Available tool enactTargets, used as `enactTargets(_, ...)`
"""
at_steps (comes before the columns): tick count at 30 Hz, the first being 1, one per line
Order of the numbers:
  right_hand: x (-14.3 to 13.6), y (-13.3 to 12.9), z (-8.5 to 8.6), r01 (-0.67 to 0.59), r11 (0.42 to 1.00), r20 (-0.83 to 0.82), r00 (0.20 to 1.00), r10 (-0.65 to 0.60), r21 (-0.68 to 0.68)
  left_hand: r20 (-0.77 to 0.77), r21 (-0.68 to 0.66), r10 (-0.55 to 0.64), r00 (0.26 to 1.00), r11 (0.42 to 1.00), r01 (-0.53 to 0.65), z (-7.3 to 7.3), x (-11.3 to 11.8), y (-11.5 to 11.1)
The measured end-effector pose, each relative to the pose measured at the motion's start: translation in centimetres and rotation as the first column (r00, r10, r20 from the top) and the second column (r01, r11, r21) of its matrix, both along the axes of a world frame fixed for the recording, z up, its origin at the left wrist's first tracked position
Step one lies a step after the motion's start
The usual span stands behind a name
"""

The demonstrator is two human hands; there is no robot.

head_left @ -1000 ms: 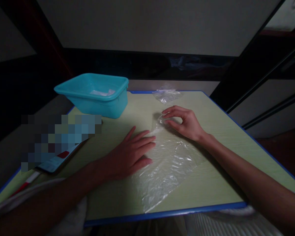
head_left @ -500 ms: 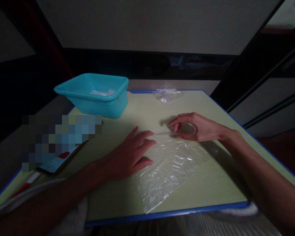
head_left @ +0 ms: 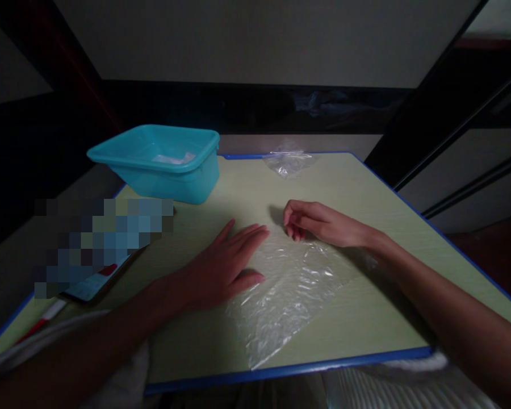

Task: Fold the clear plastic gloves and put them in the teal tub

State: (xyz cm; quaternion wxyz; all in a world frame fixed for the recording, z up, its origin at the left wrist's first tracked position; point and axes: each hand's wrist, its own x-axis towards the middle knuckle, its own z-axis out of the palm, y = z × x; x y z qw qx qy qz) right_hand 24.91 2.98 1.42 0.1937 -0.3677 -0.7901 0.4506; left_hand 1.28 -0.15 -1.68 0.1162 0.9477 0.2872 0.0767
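Note:
A thin clear plastic bag lies crumpled on the pale table, its near corner at the blue front edge. My left hand is open and palm down, with fingers stretched toward the bag's upper left edge and thumb over its left side. At the bag's far edge, my right hand has its fingers curled in and turned down. Whatever they hold, if anything, is hidden behind the knuckles.
A turquoise plastic basin with something pale inside stands at the back left. Another clear plastic piece hangs over the far table edge. On the left lie a phone, partly blurred out, and a red and white stick-like item.
My right hand has rolled over, from a loop of thumb and fingers to curled fingers with the back of the hand showing. My left fingers have drawn closer together and lie flatter.

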Motion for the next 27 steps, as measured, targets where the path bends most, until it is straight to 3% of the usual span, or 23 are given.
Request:
enactTargets(12,3.2,-0.1,1.5,-0.081,0.983,0.175,0.979,0.109,-0.164,0.009,-0.014,0.03,1.0,0.999,-0.03,0.0,0.0,-0.1)
enactTargets(15,4.2,-0.3,2.3,-0.02,0.997,0.194,0.98,0.034,-0.076,0.028,0.019,0.001,1.0,1.0,-0.002,0.2,0.0,-0.1)
enactTargets(20,6.0,-0.6,3.6,0.15,0.978,0.273,0.944,-0.186,0.148,0.072,0.098,-0.155,0.985,0.984,0.148,0.9,0.0,-0.3)
enactTargets(27,7.0,-1.1,3.6,0.049,0.963,0.467,0.867,-0.172,0.264,0.131,0.146,-0.26,0.957,0.96,0.24,1.0,0.0,-0.5)
